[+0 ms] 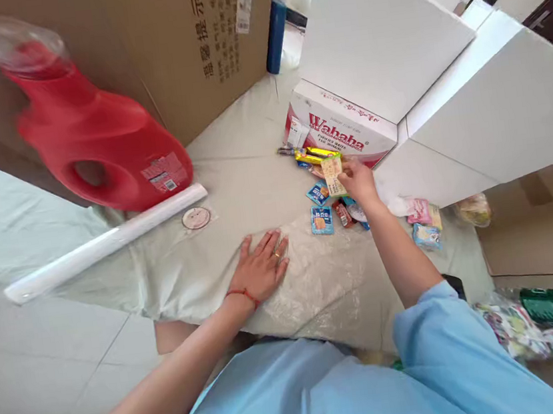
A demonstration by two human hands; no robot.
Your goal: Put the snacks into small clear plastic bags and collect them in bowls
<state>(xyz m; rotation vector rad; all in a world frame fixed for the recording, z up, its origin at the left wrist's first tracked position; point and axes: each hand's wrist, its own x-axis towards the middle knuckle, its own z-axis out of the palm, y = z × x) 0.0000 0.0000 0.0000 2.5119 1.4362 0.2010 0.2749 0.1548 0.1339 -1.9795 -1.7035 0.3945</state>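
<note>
Beside the carton (341, 122), the right hand (361, 183) is pinching a packet (332, 174) between close fingers (348, 176), perhaps risking knocking crowded wrappers (321, 153); the left hand (258, 270) is lying spread, empty.

1. The right hand (358, 182) pinches a cream packet (333, 175) in front of the red-and-white Wahaha box (347, 124).
2. The left hand (259, 269) lies flat, fingers spread, on the near side of the cloth-covered worktop (234, 192).
3. Two blue packets (321, 220) and a dark red packet (342, 213) lie near the right hand.
4. At left, a red jug (118, 146) stands by a white roll (107, 244).
5. Far left rises a large cardboard box (161, 53).
</note>
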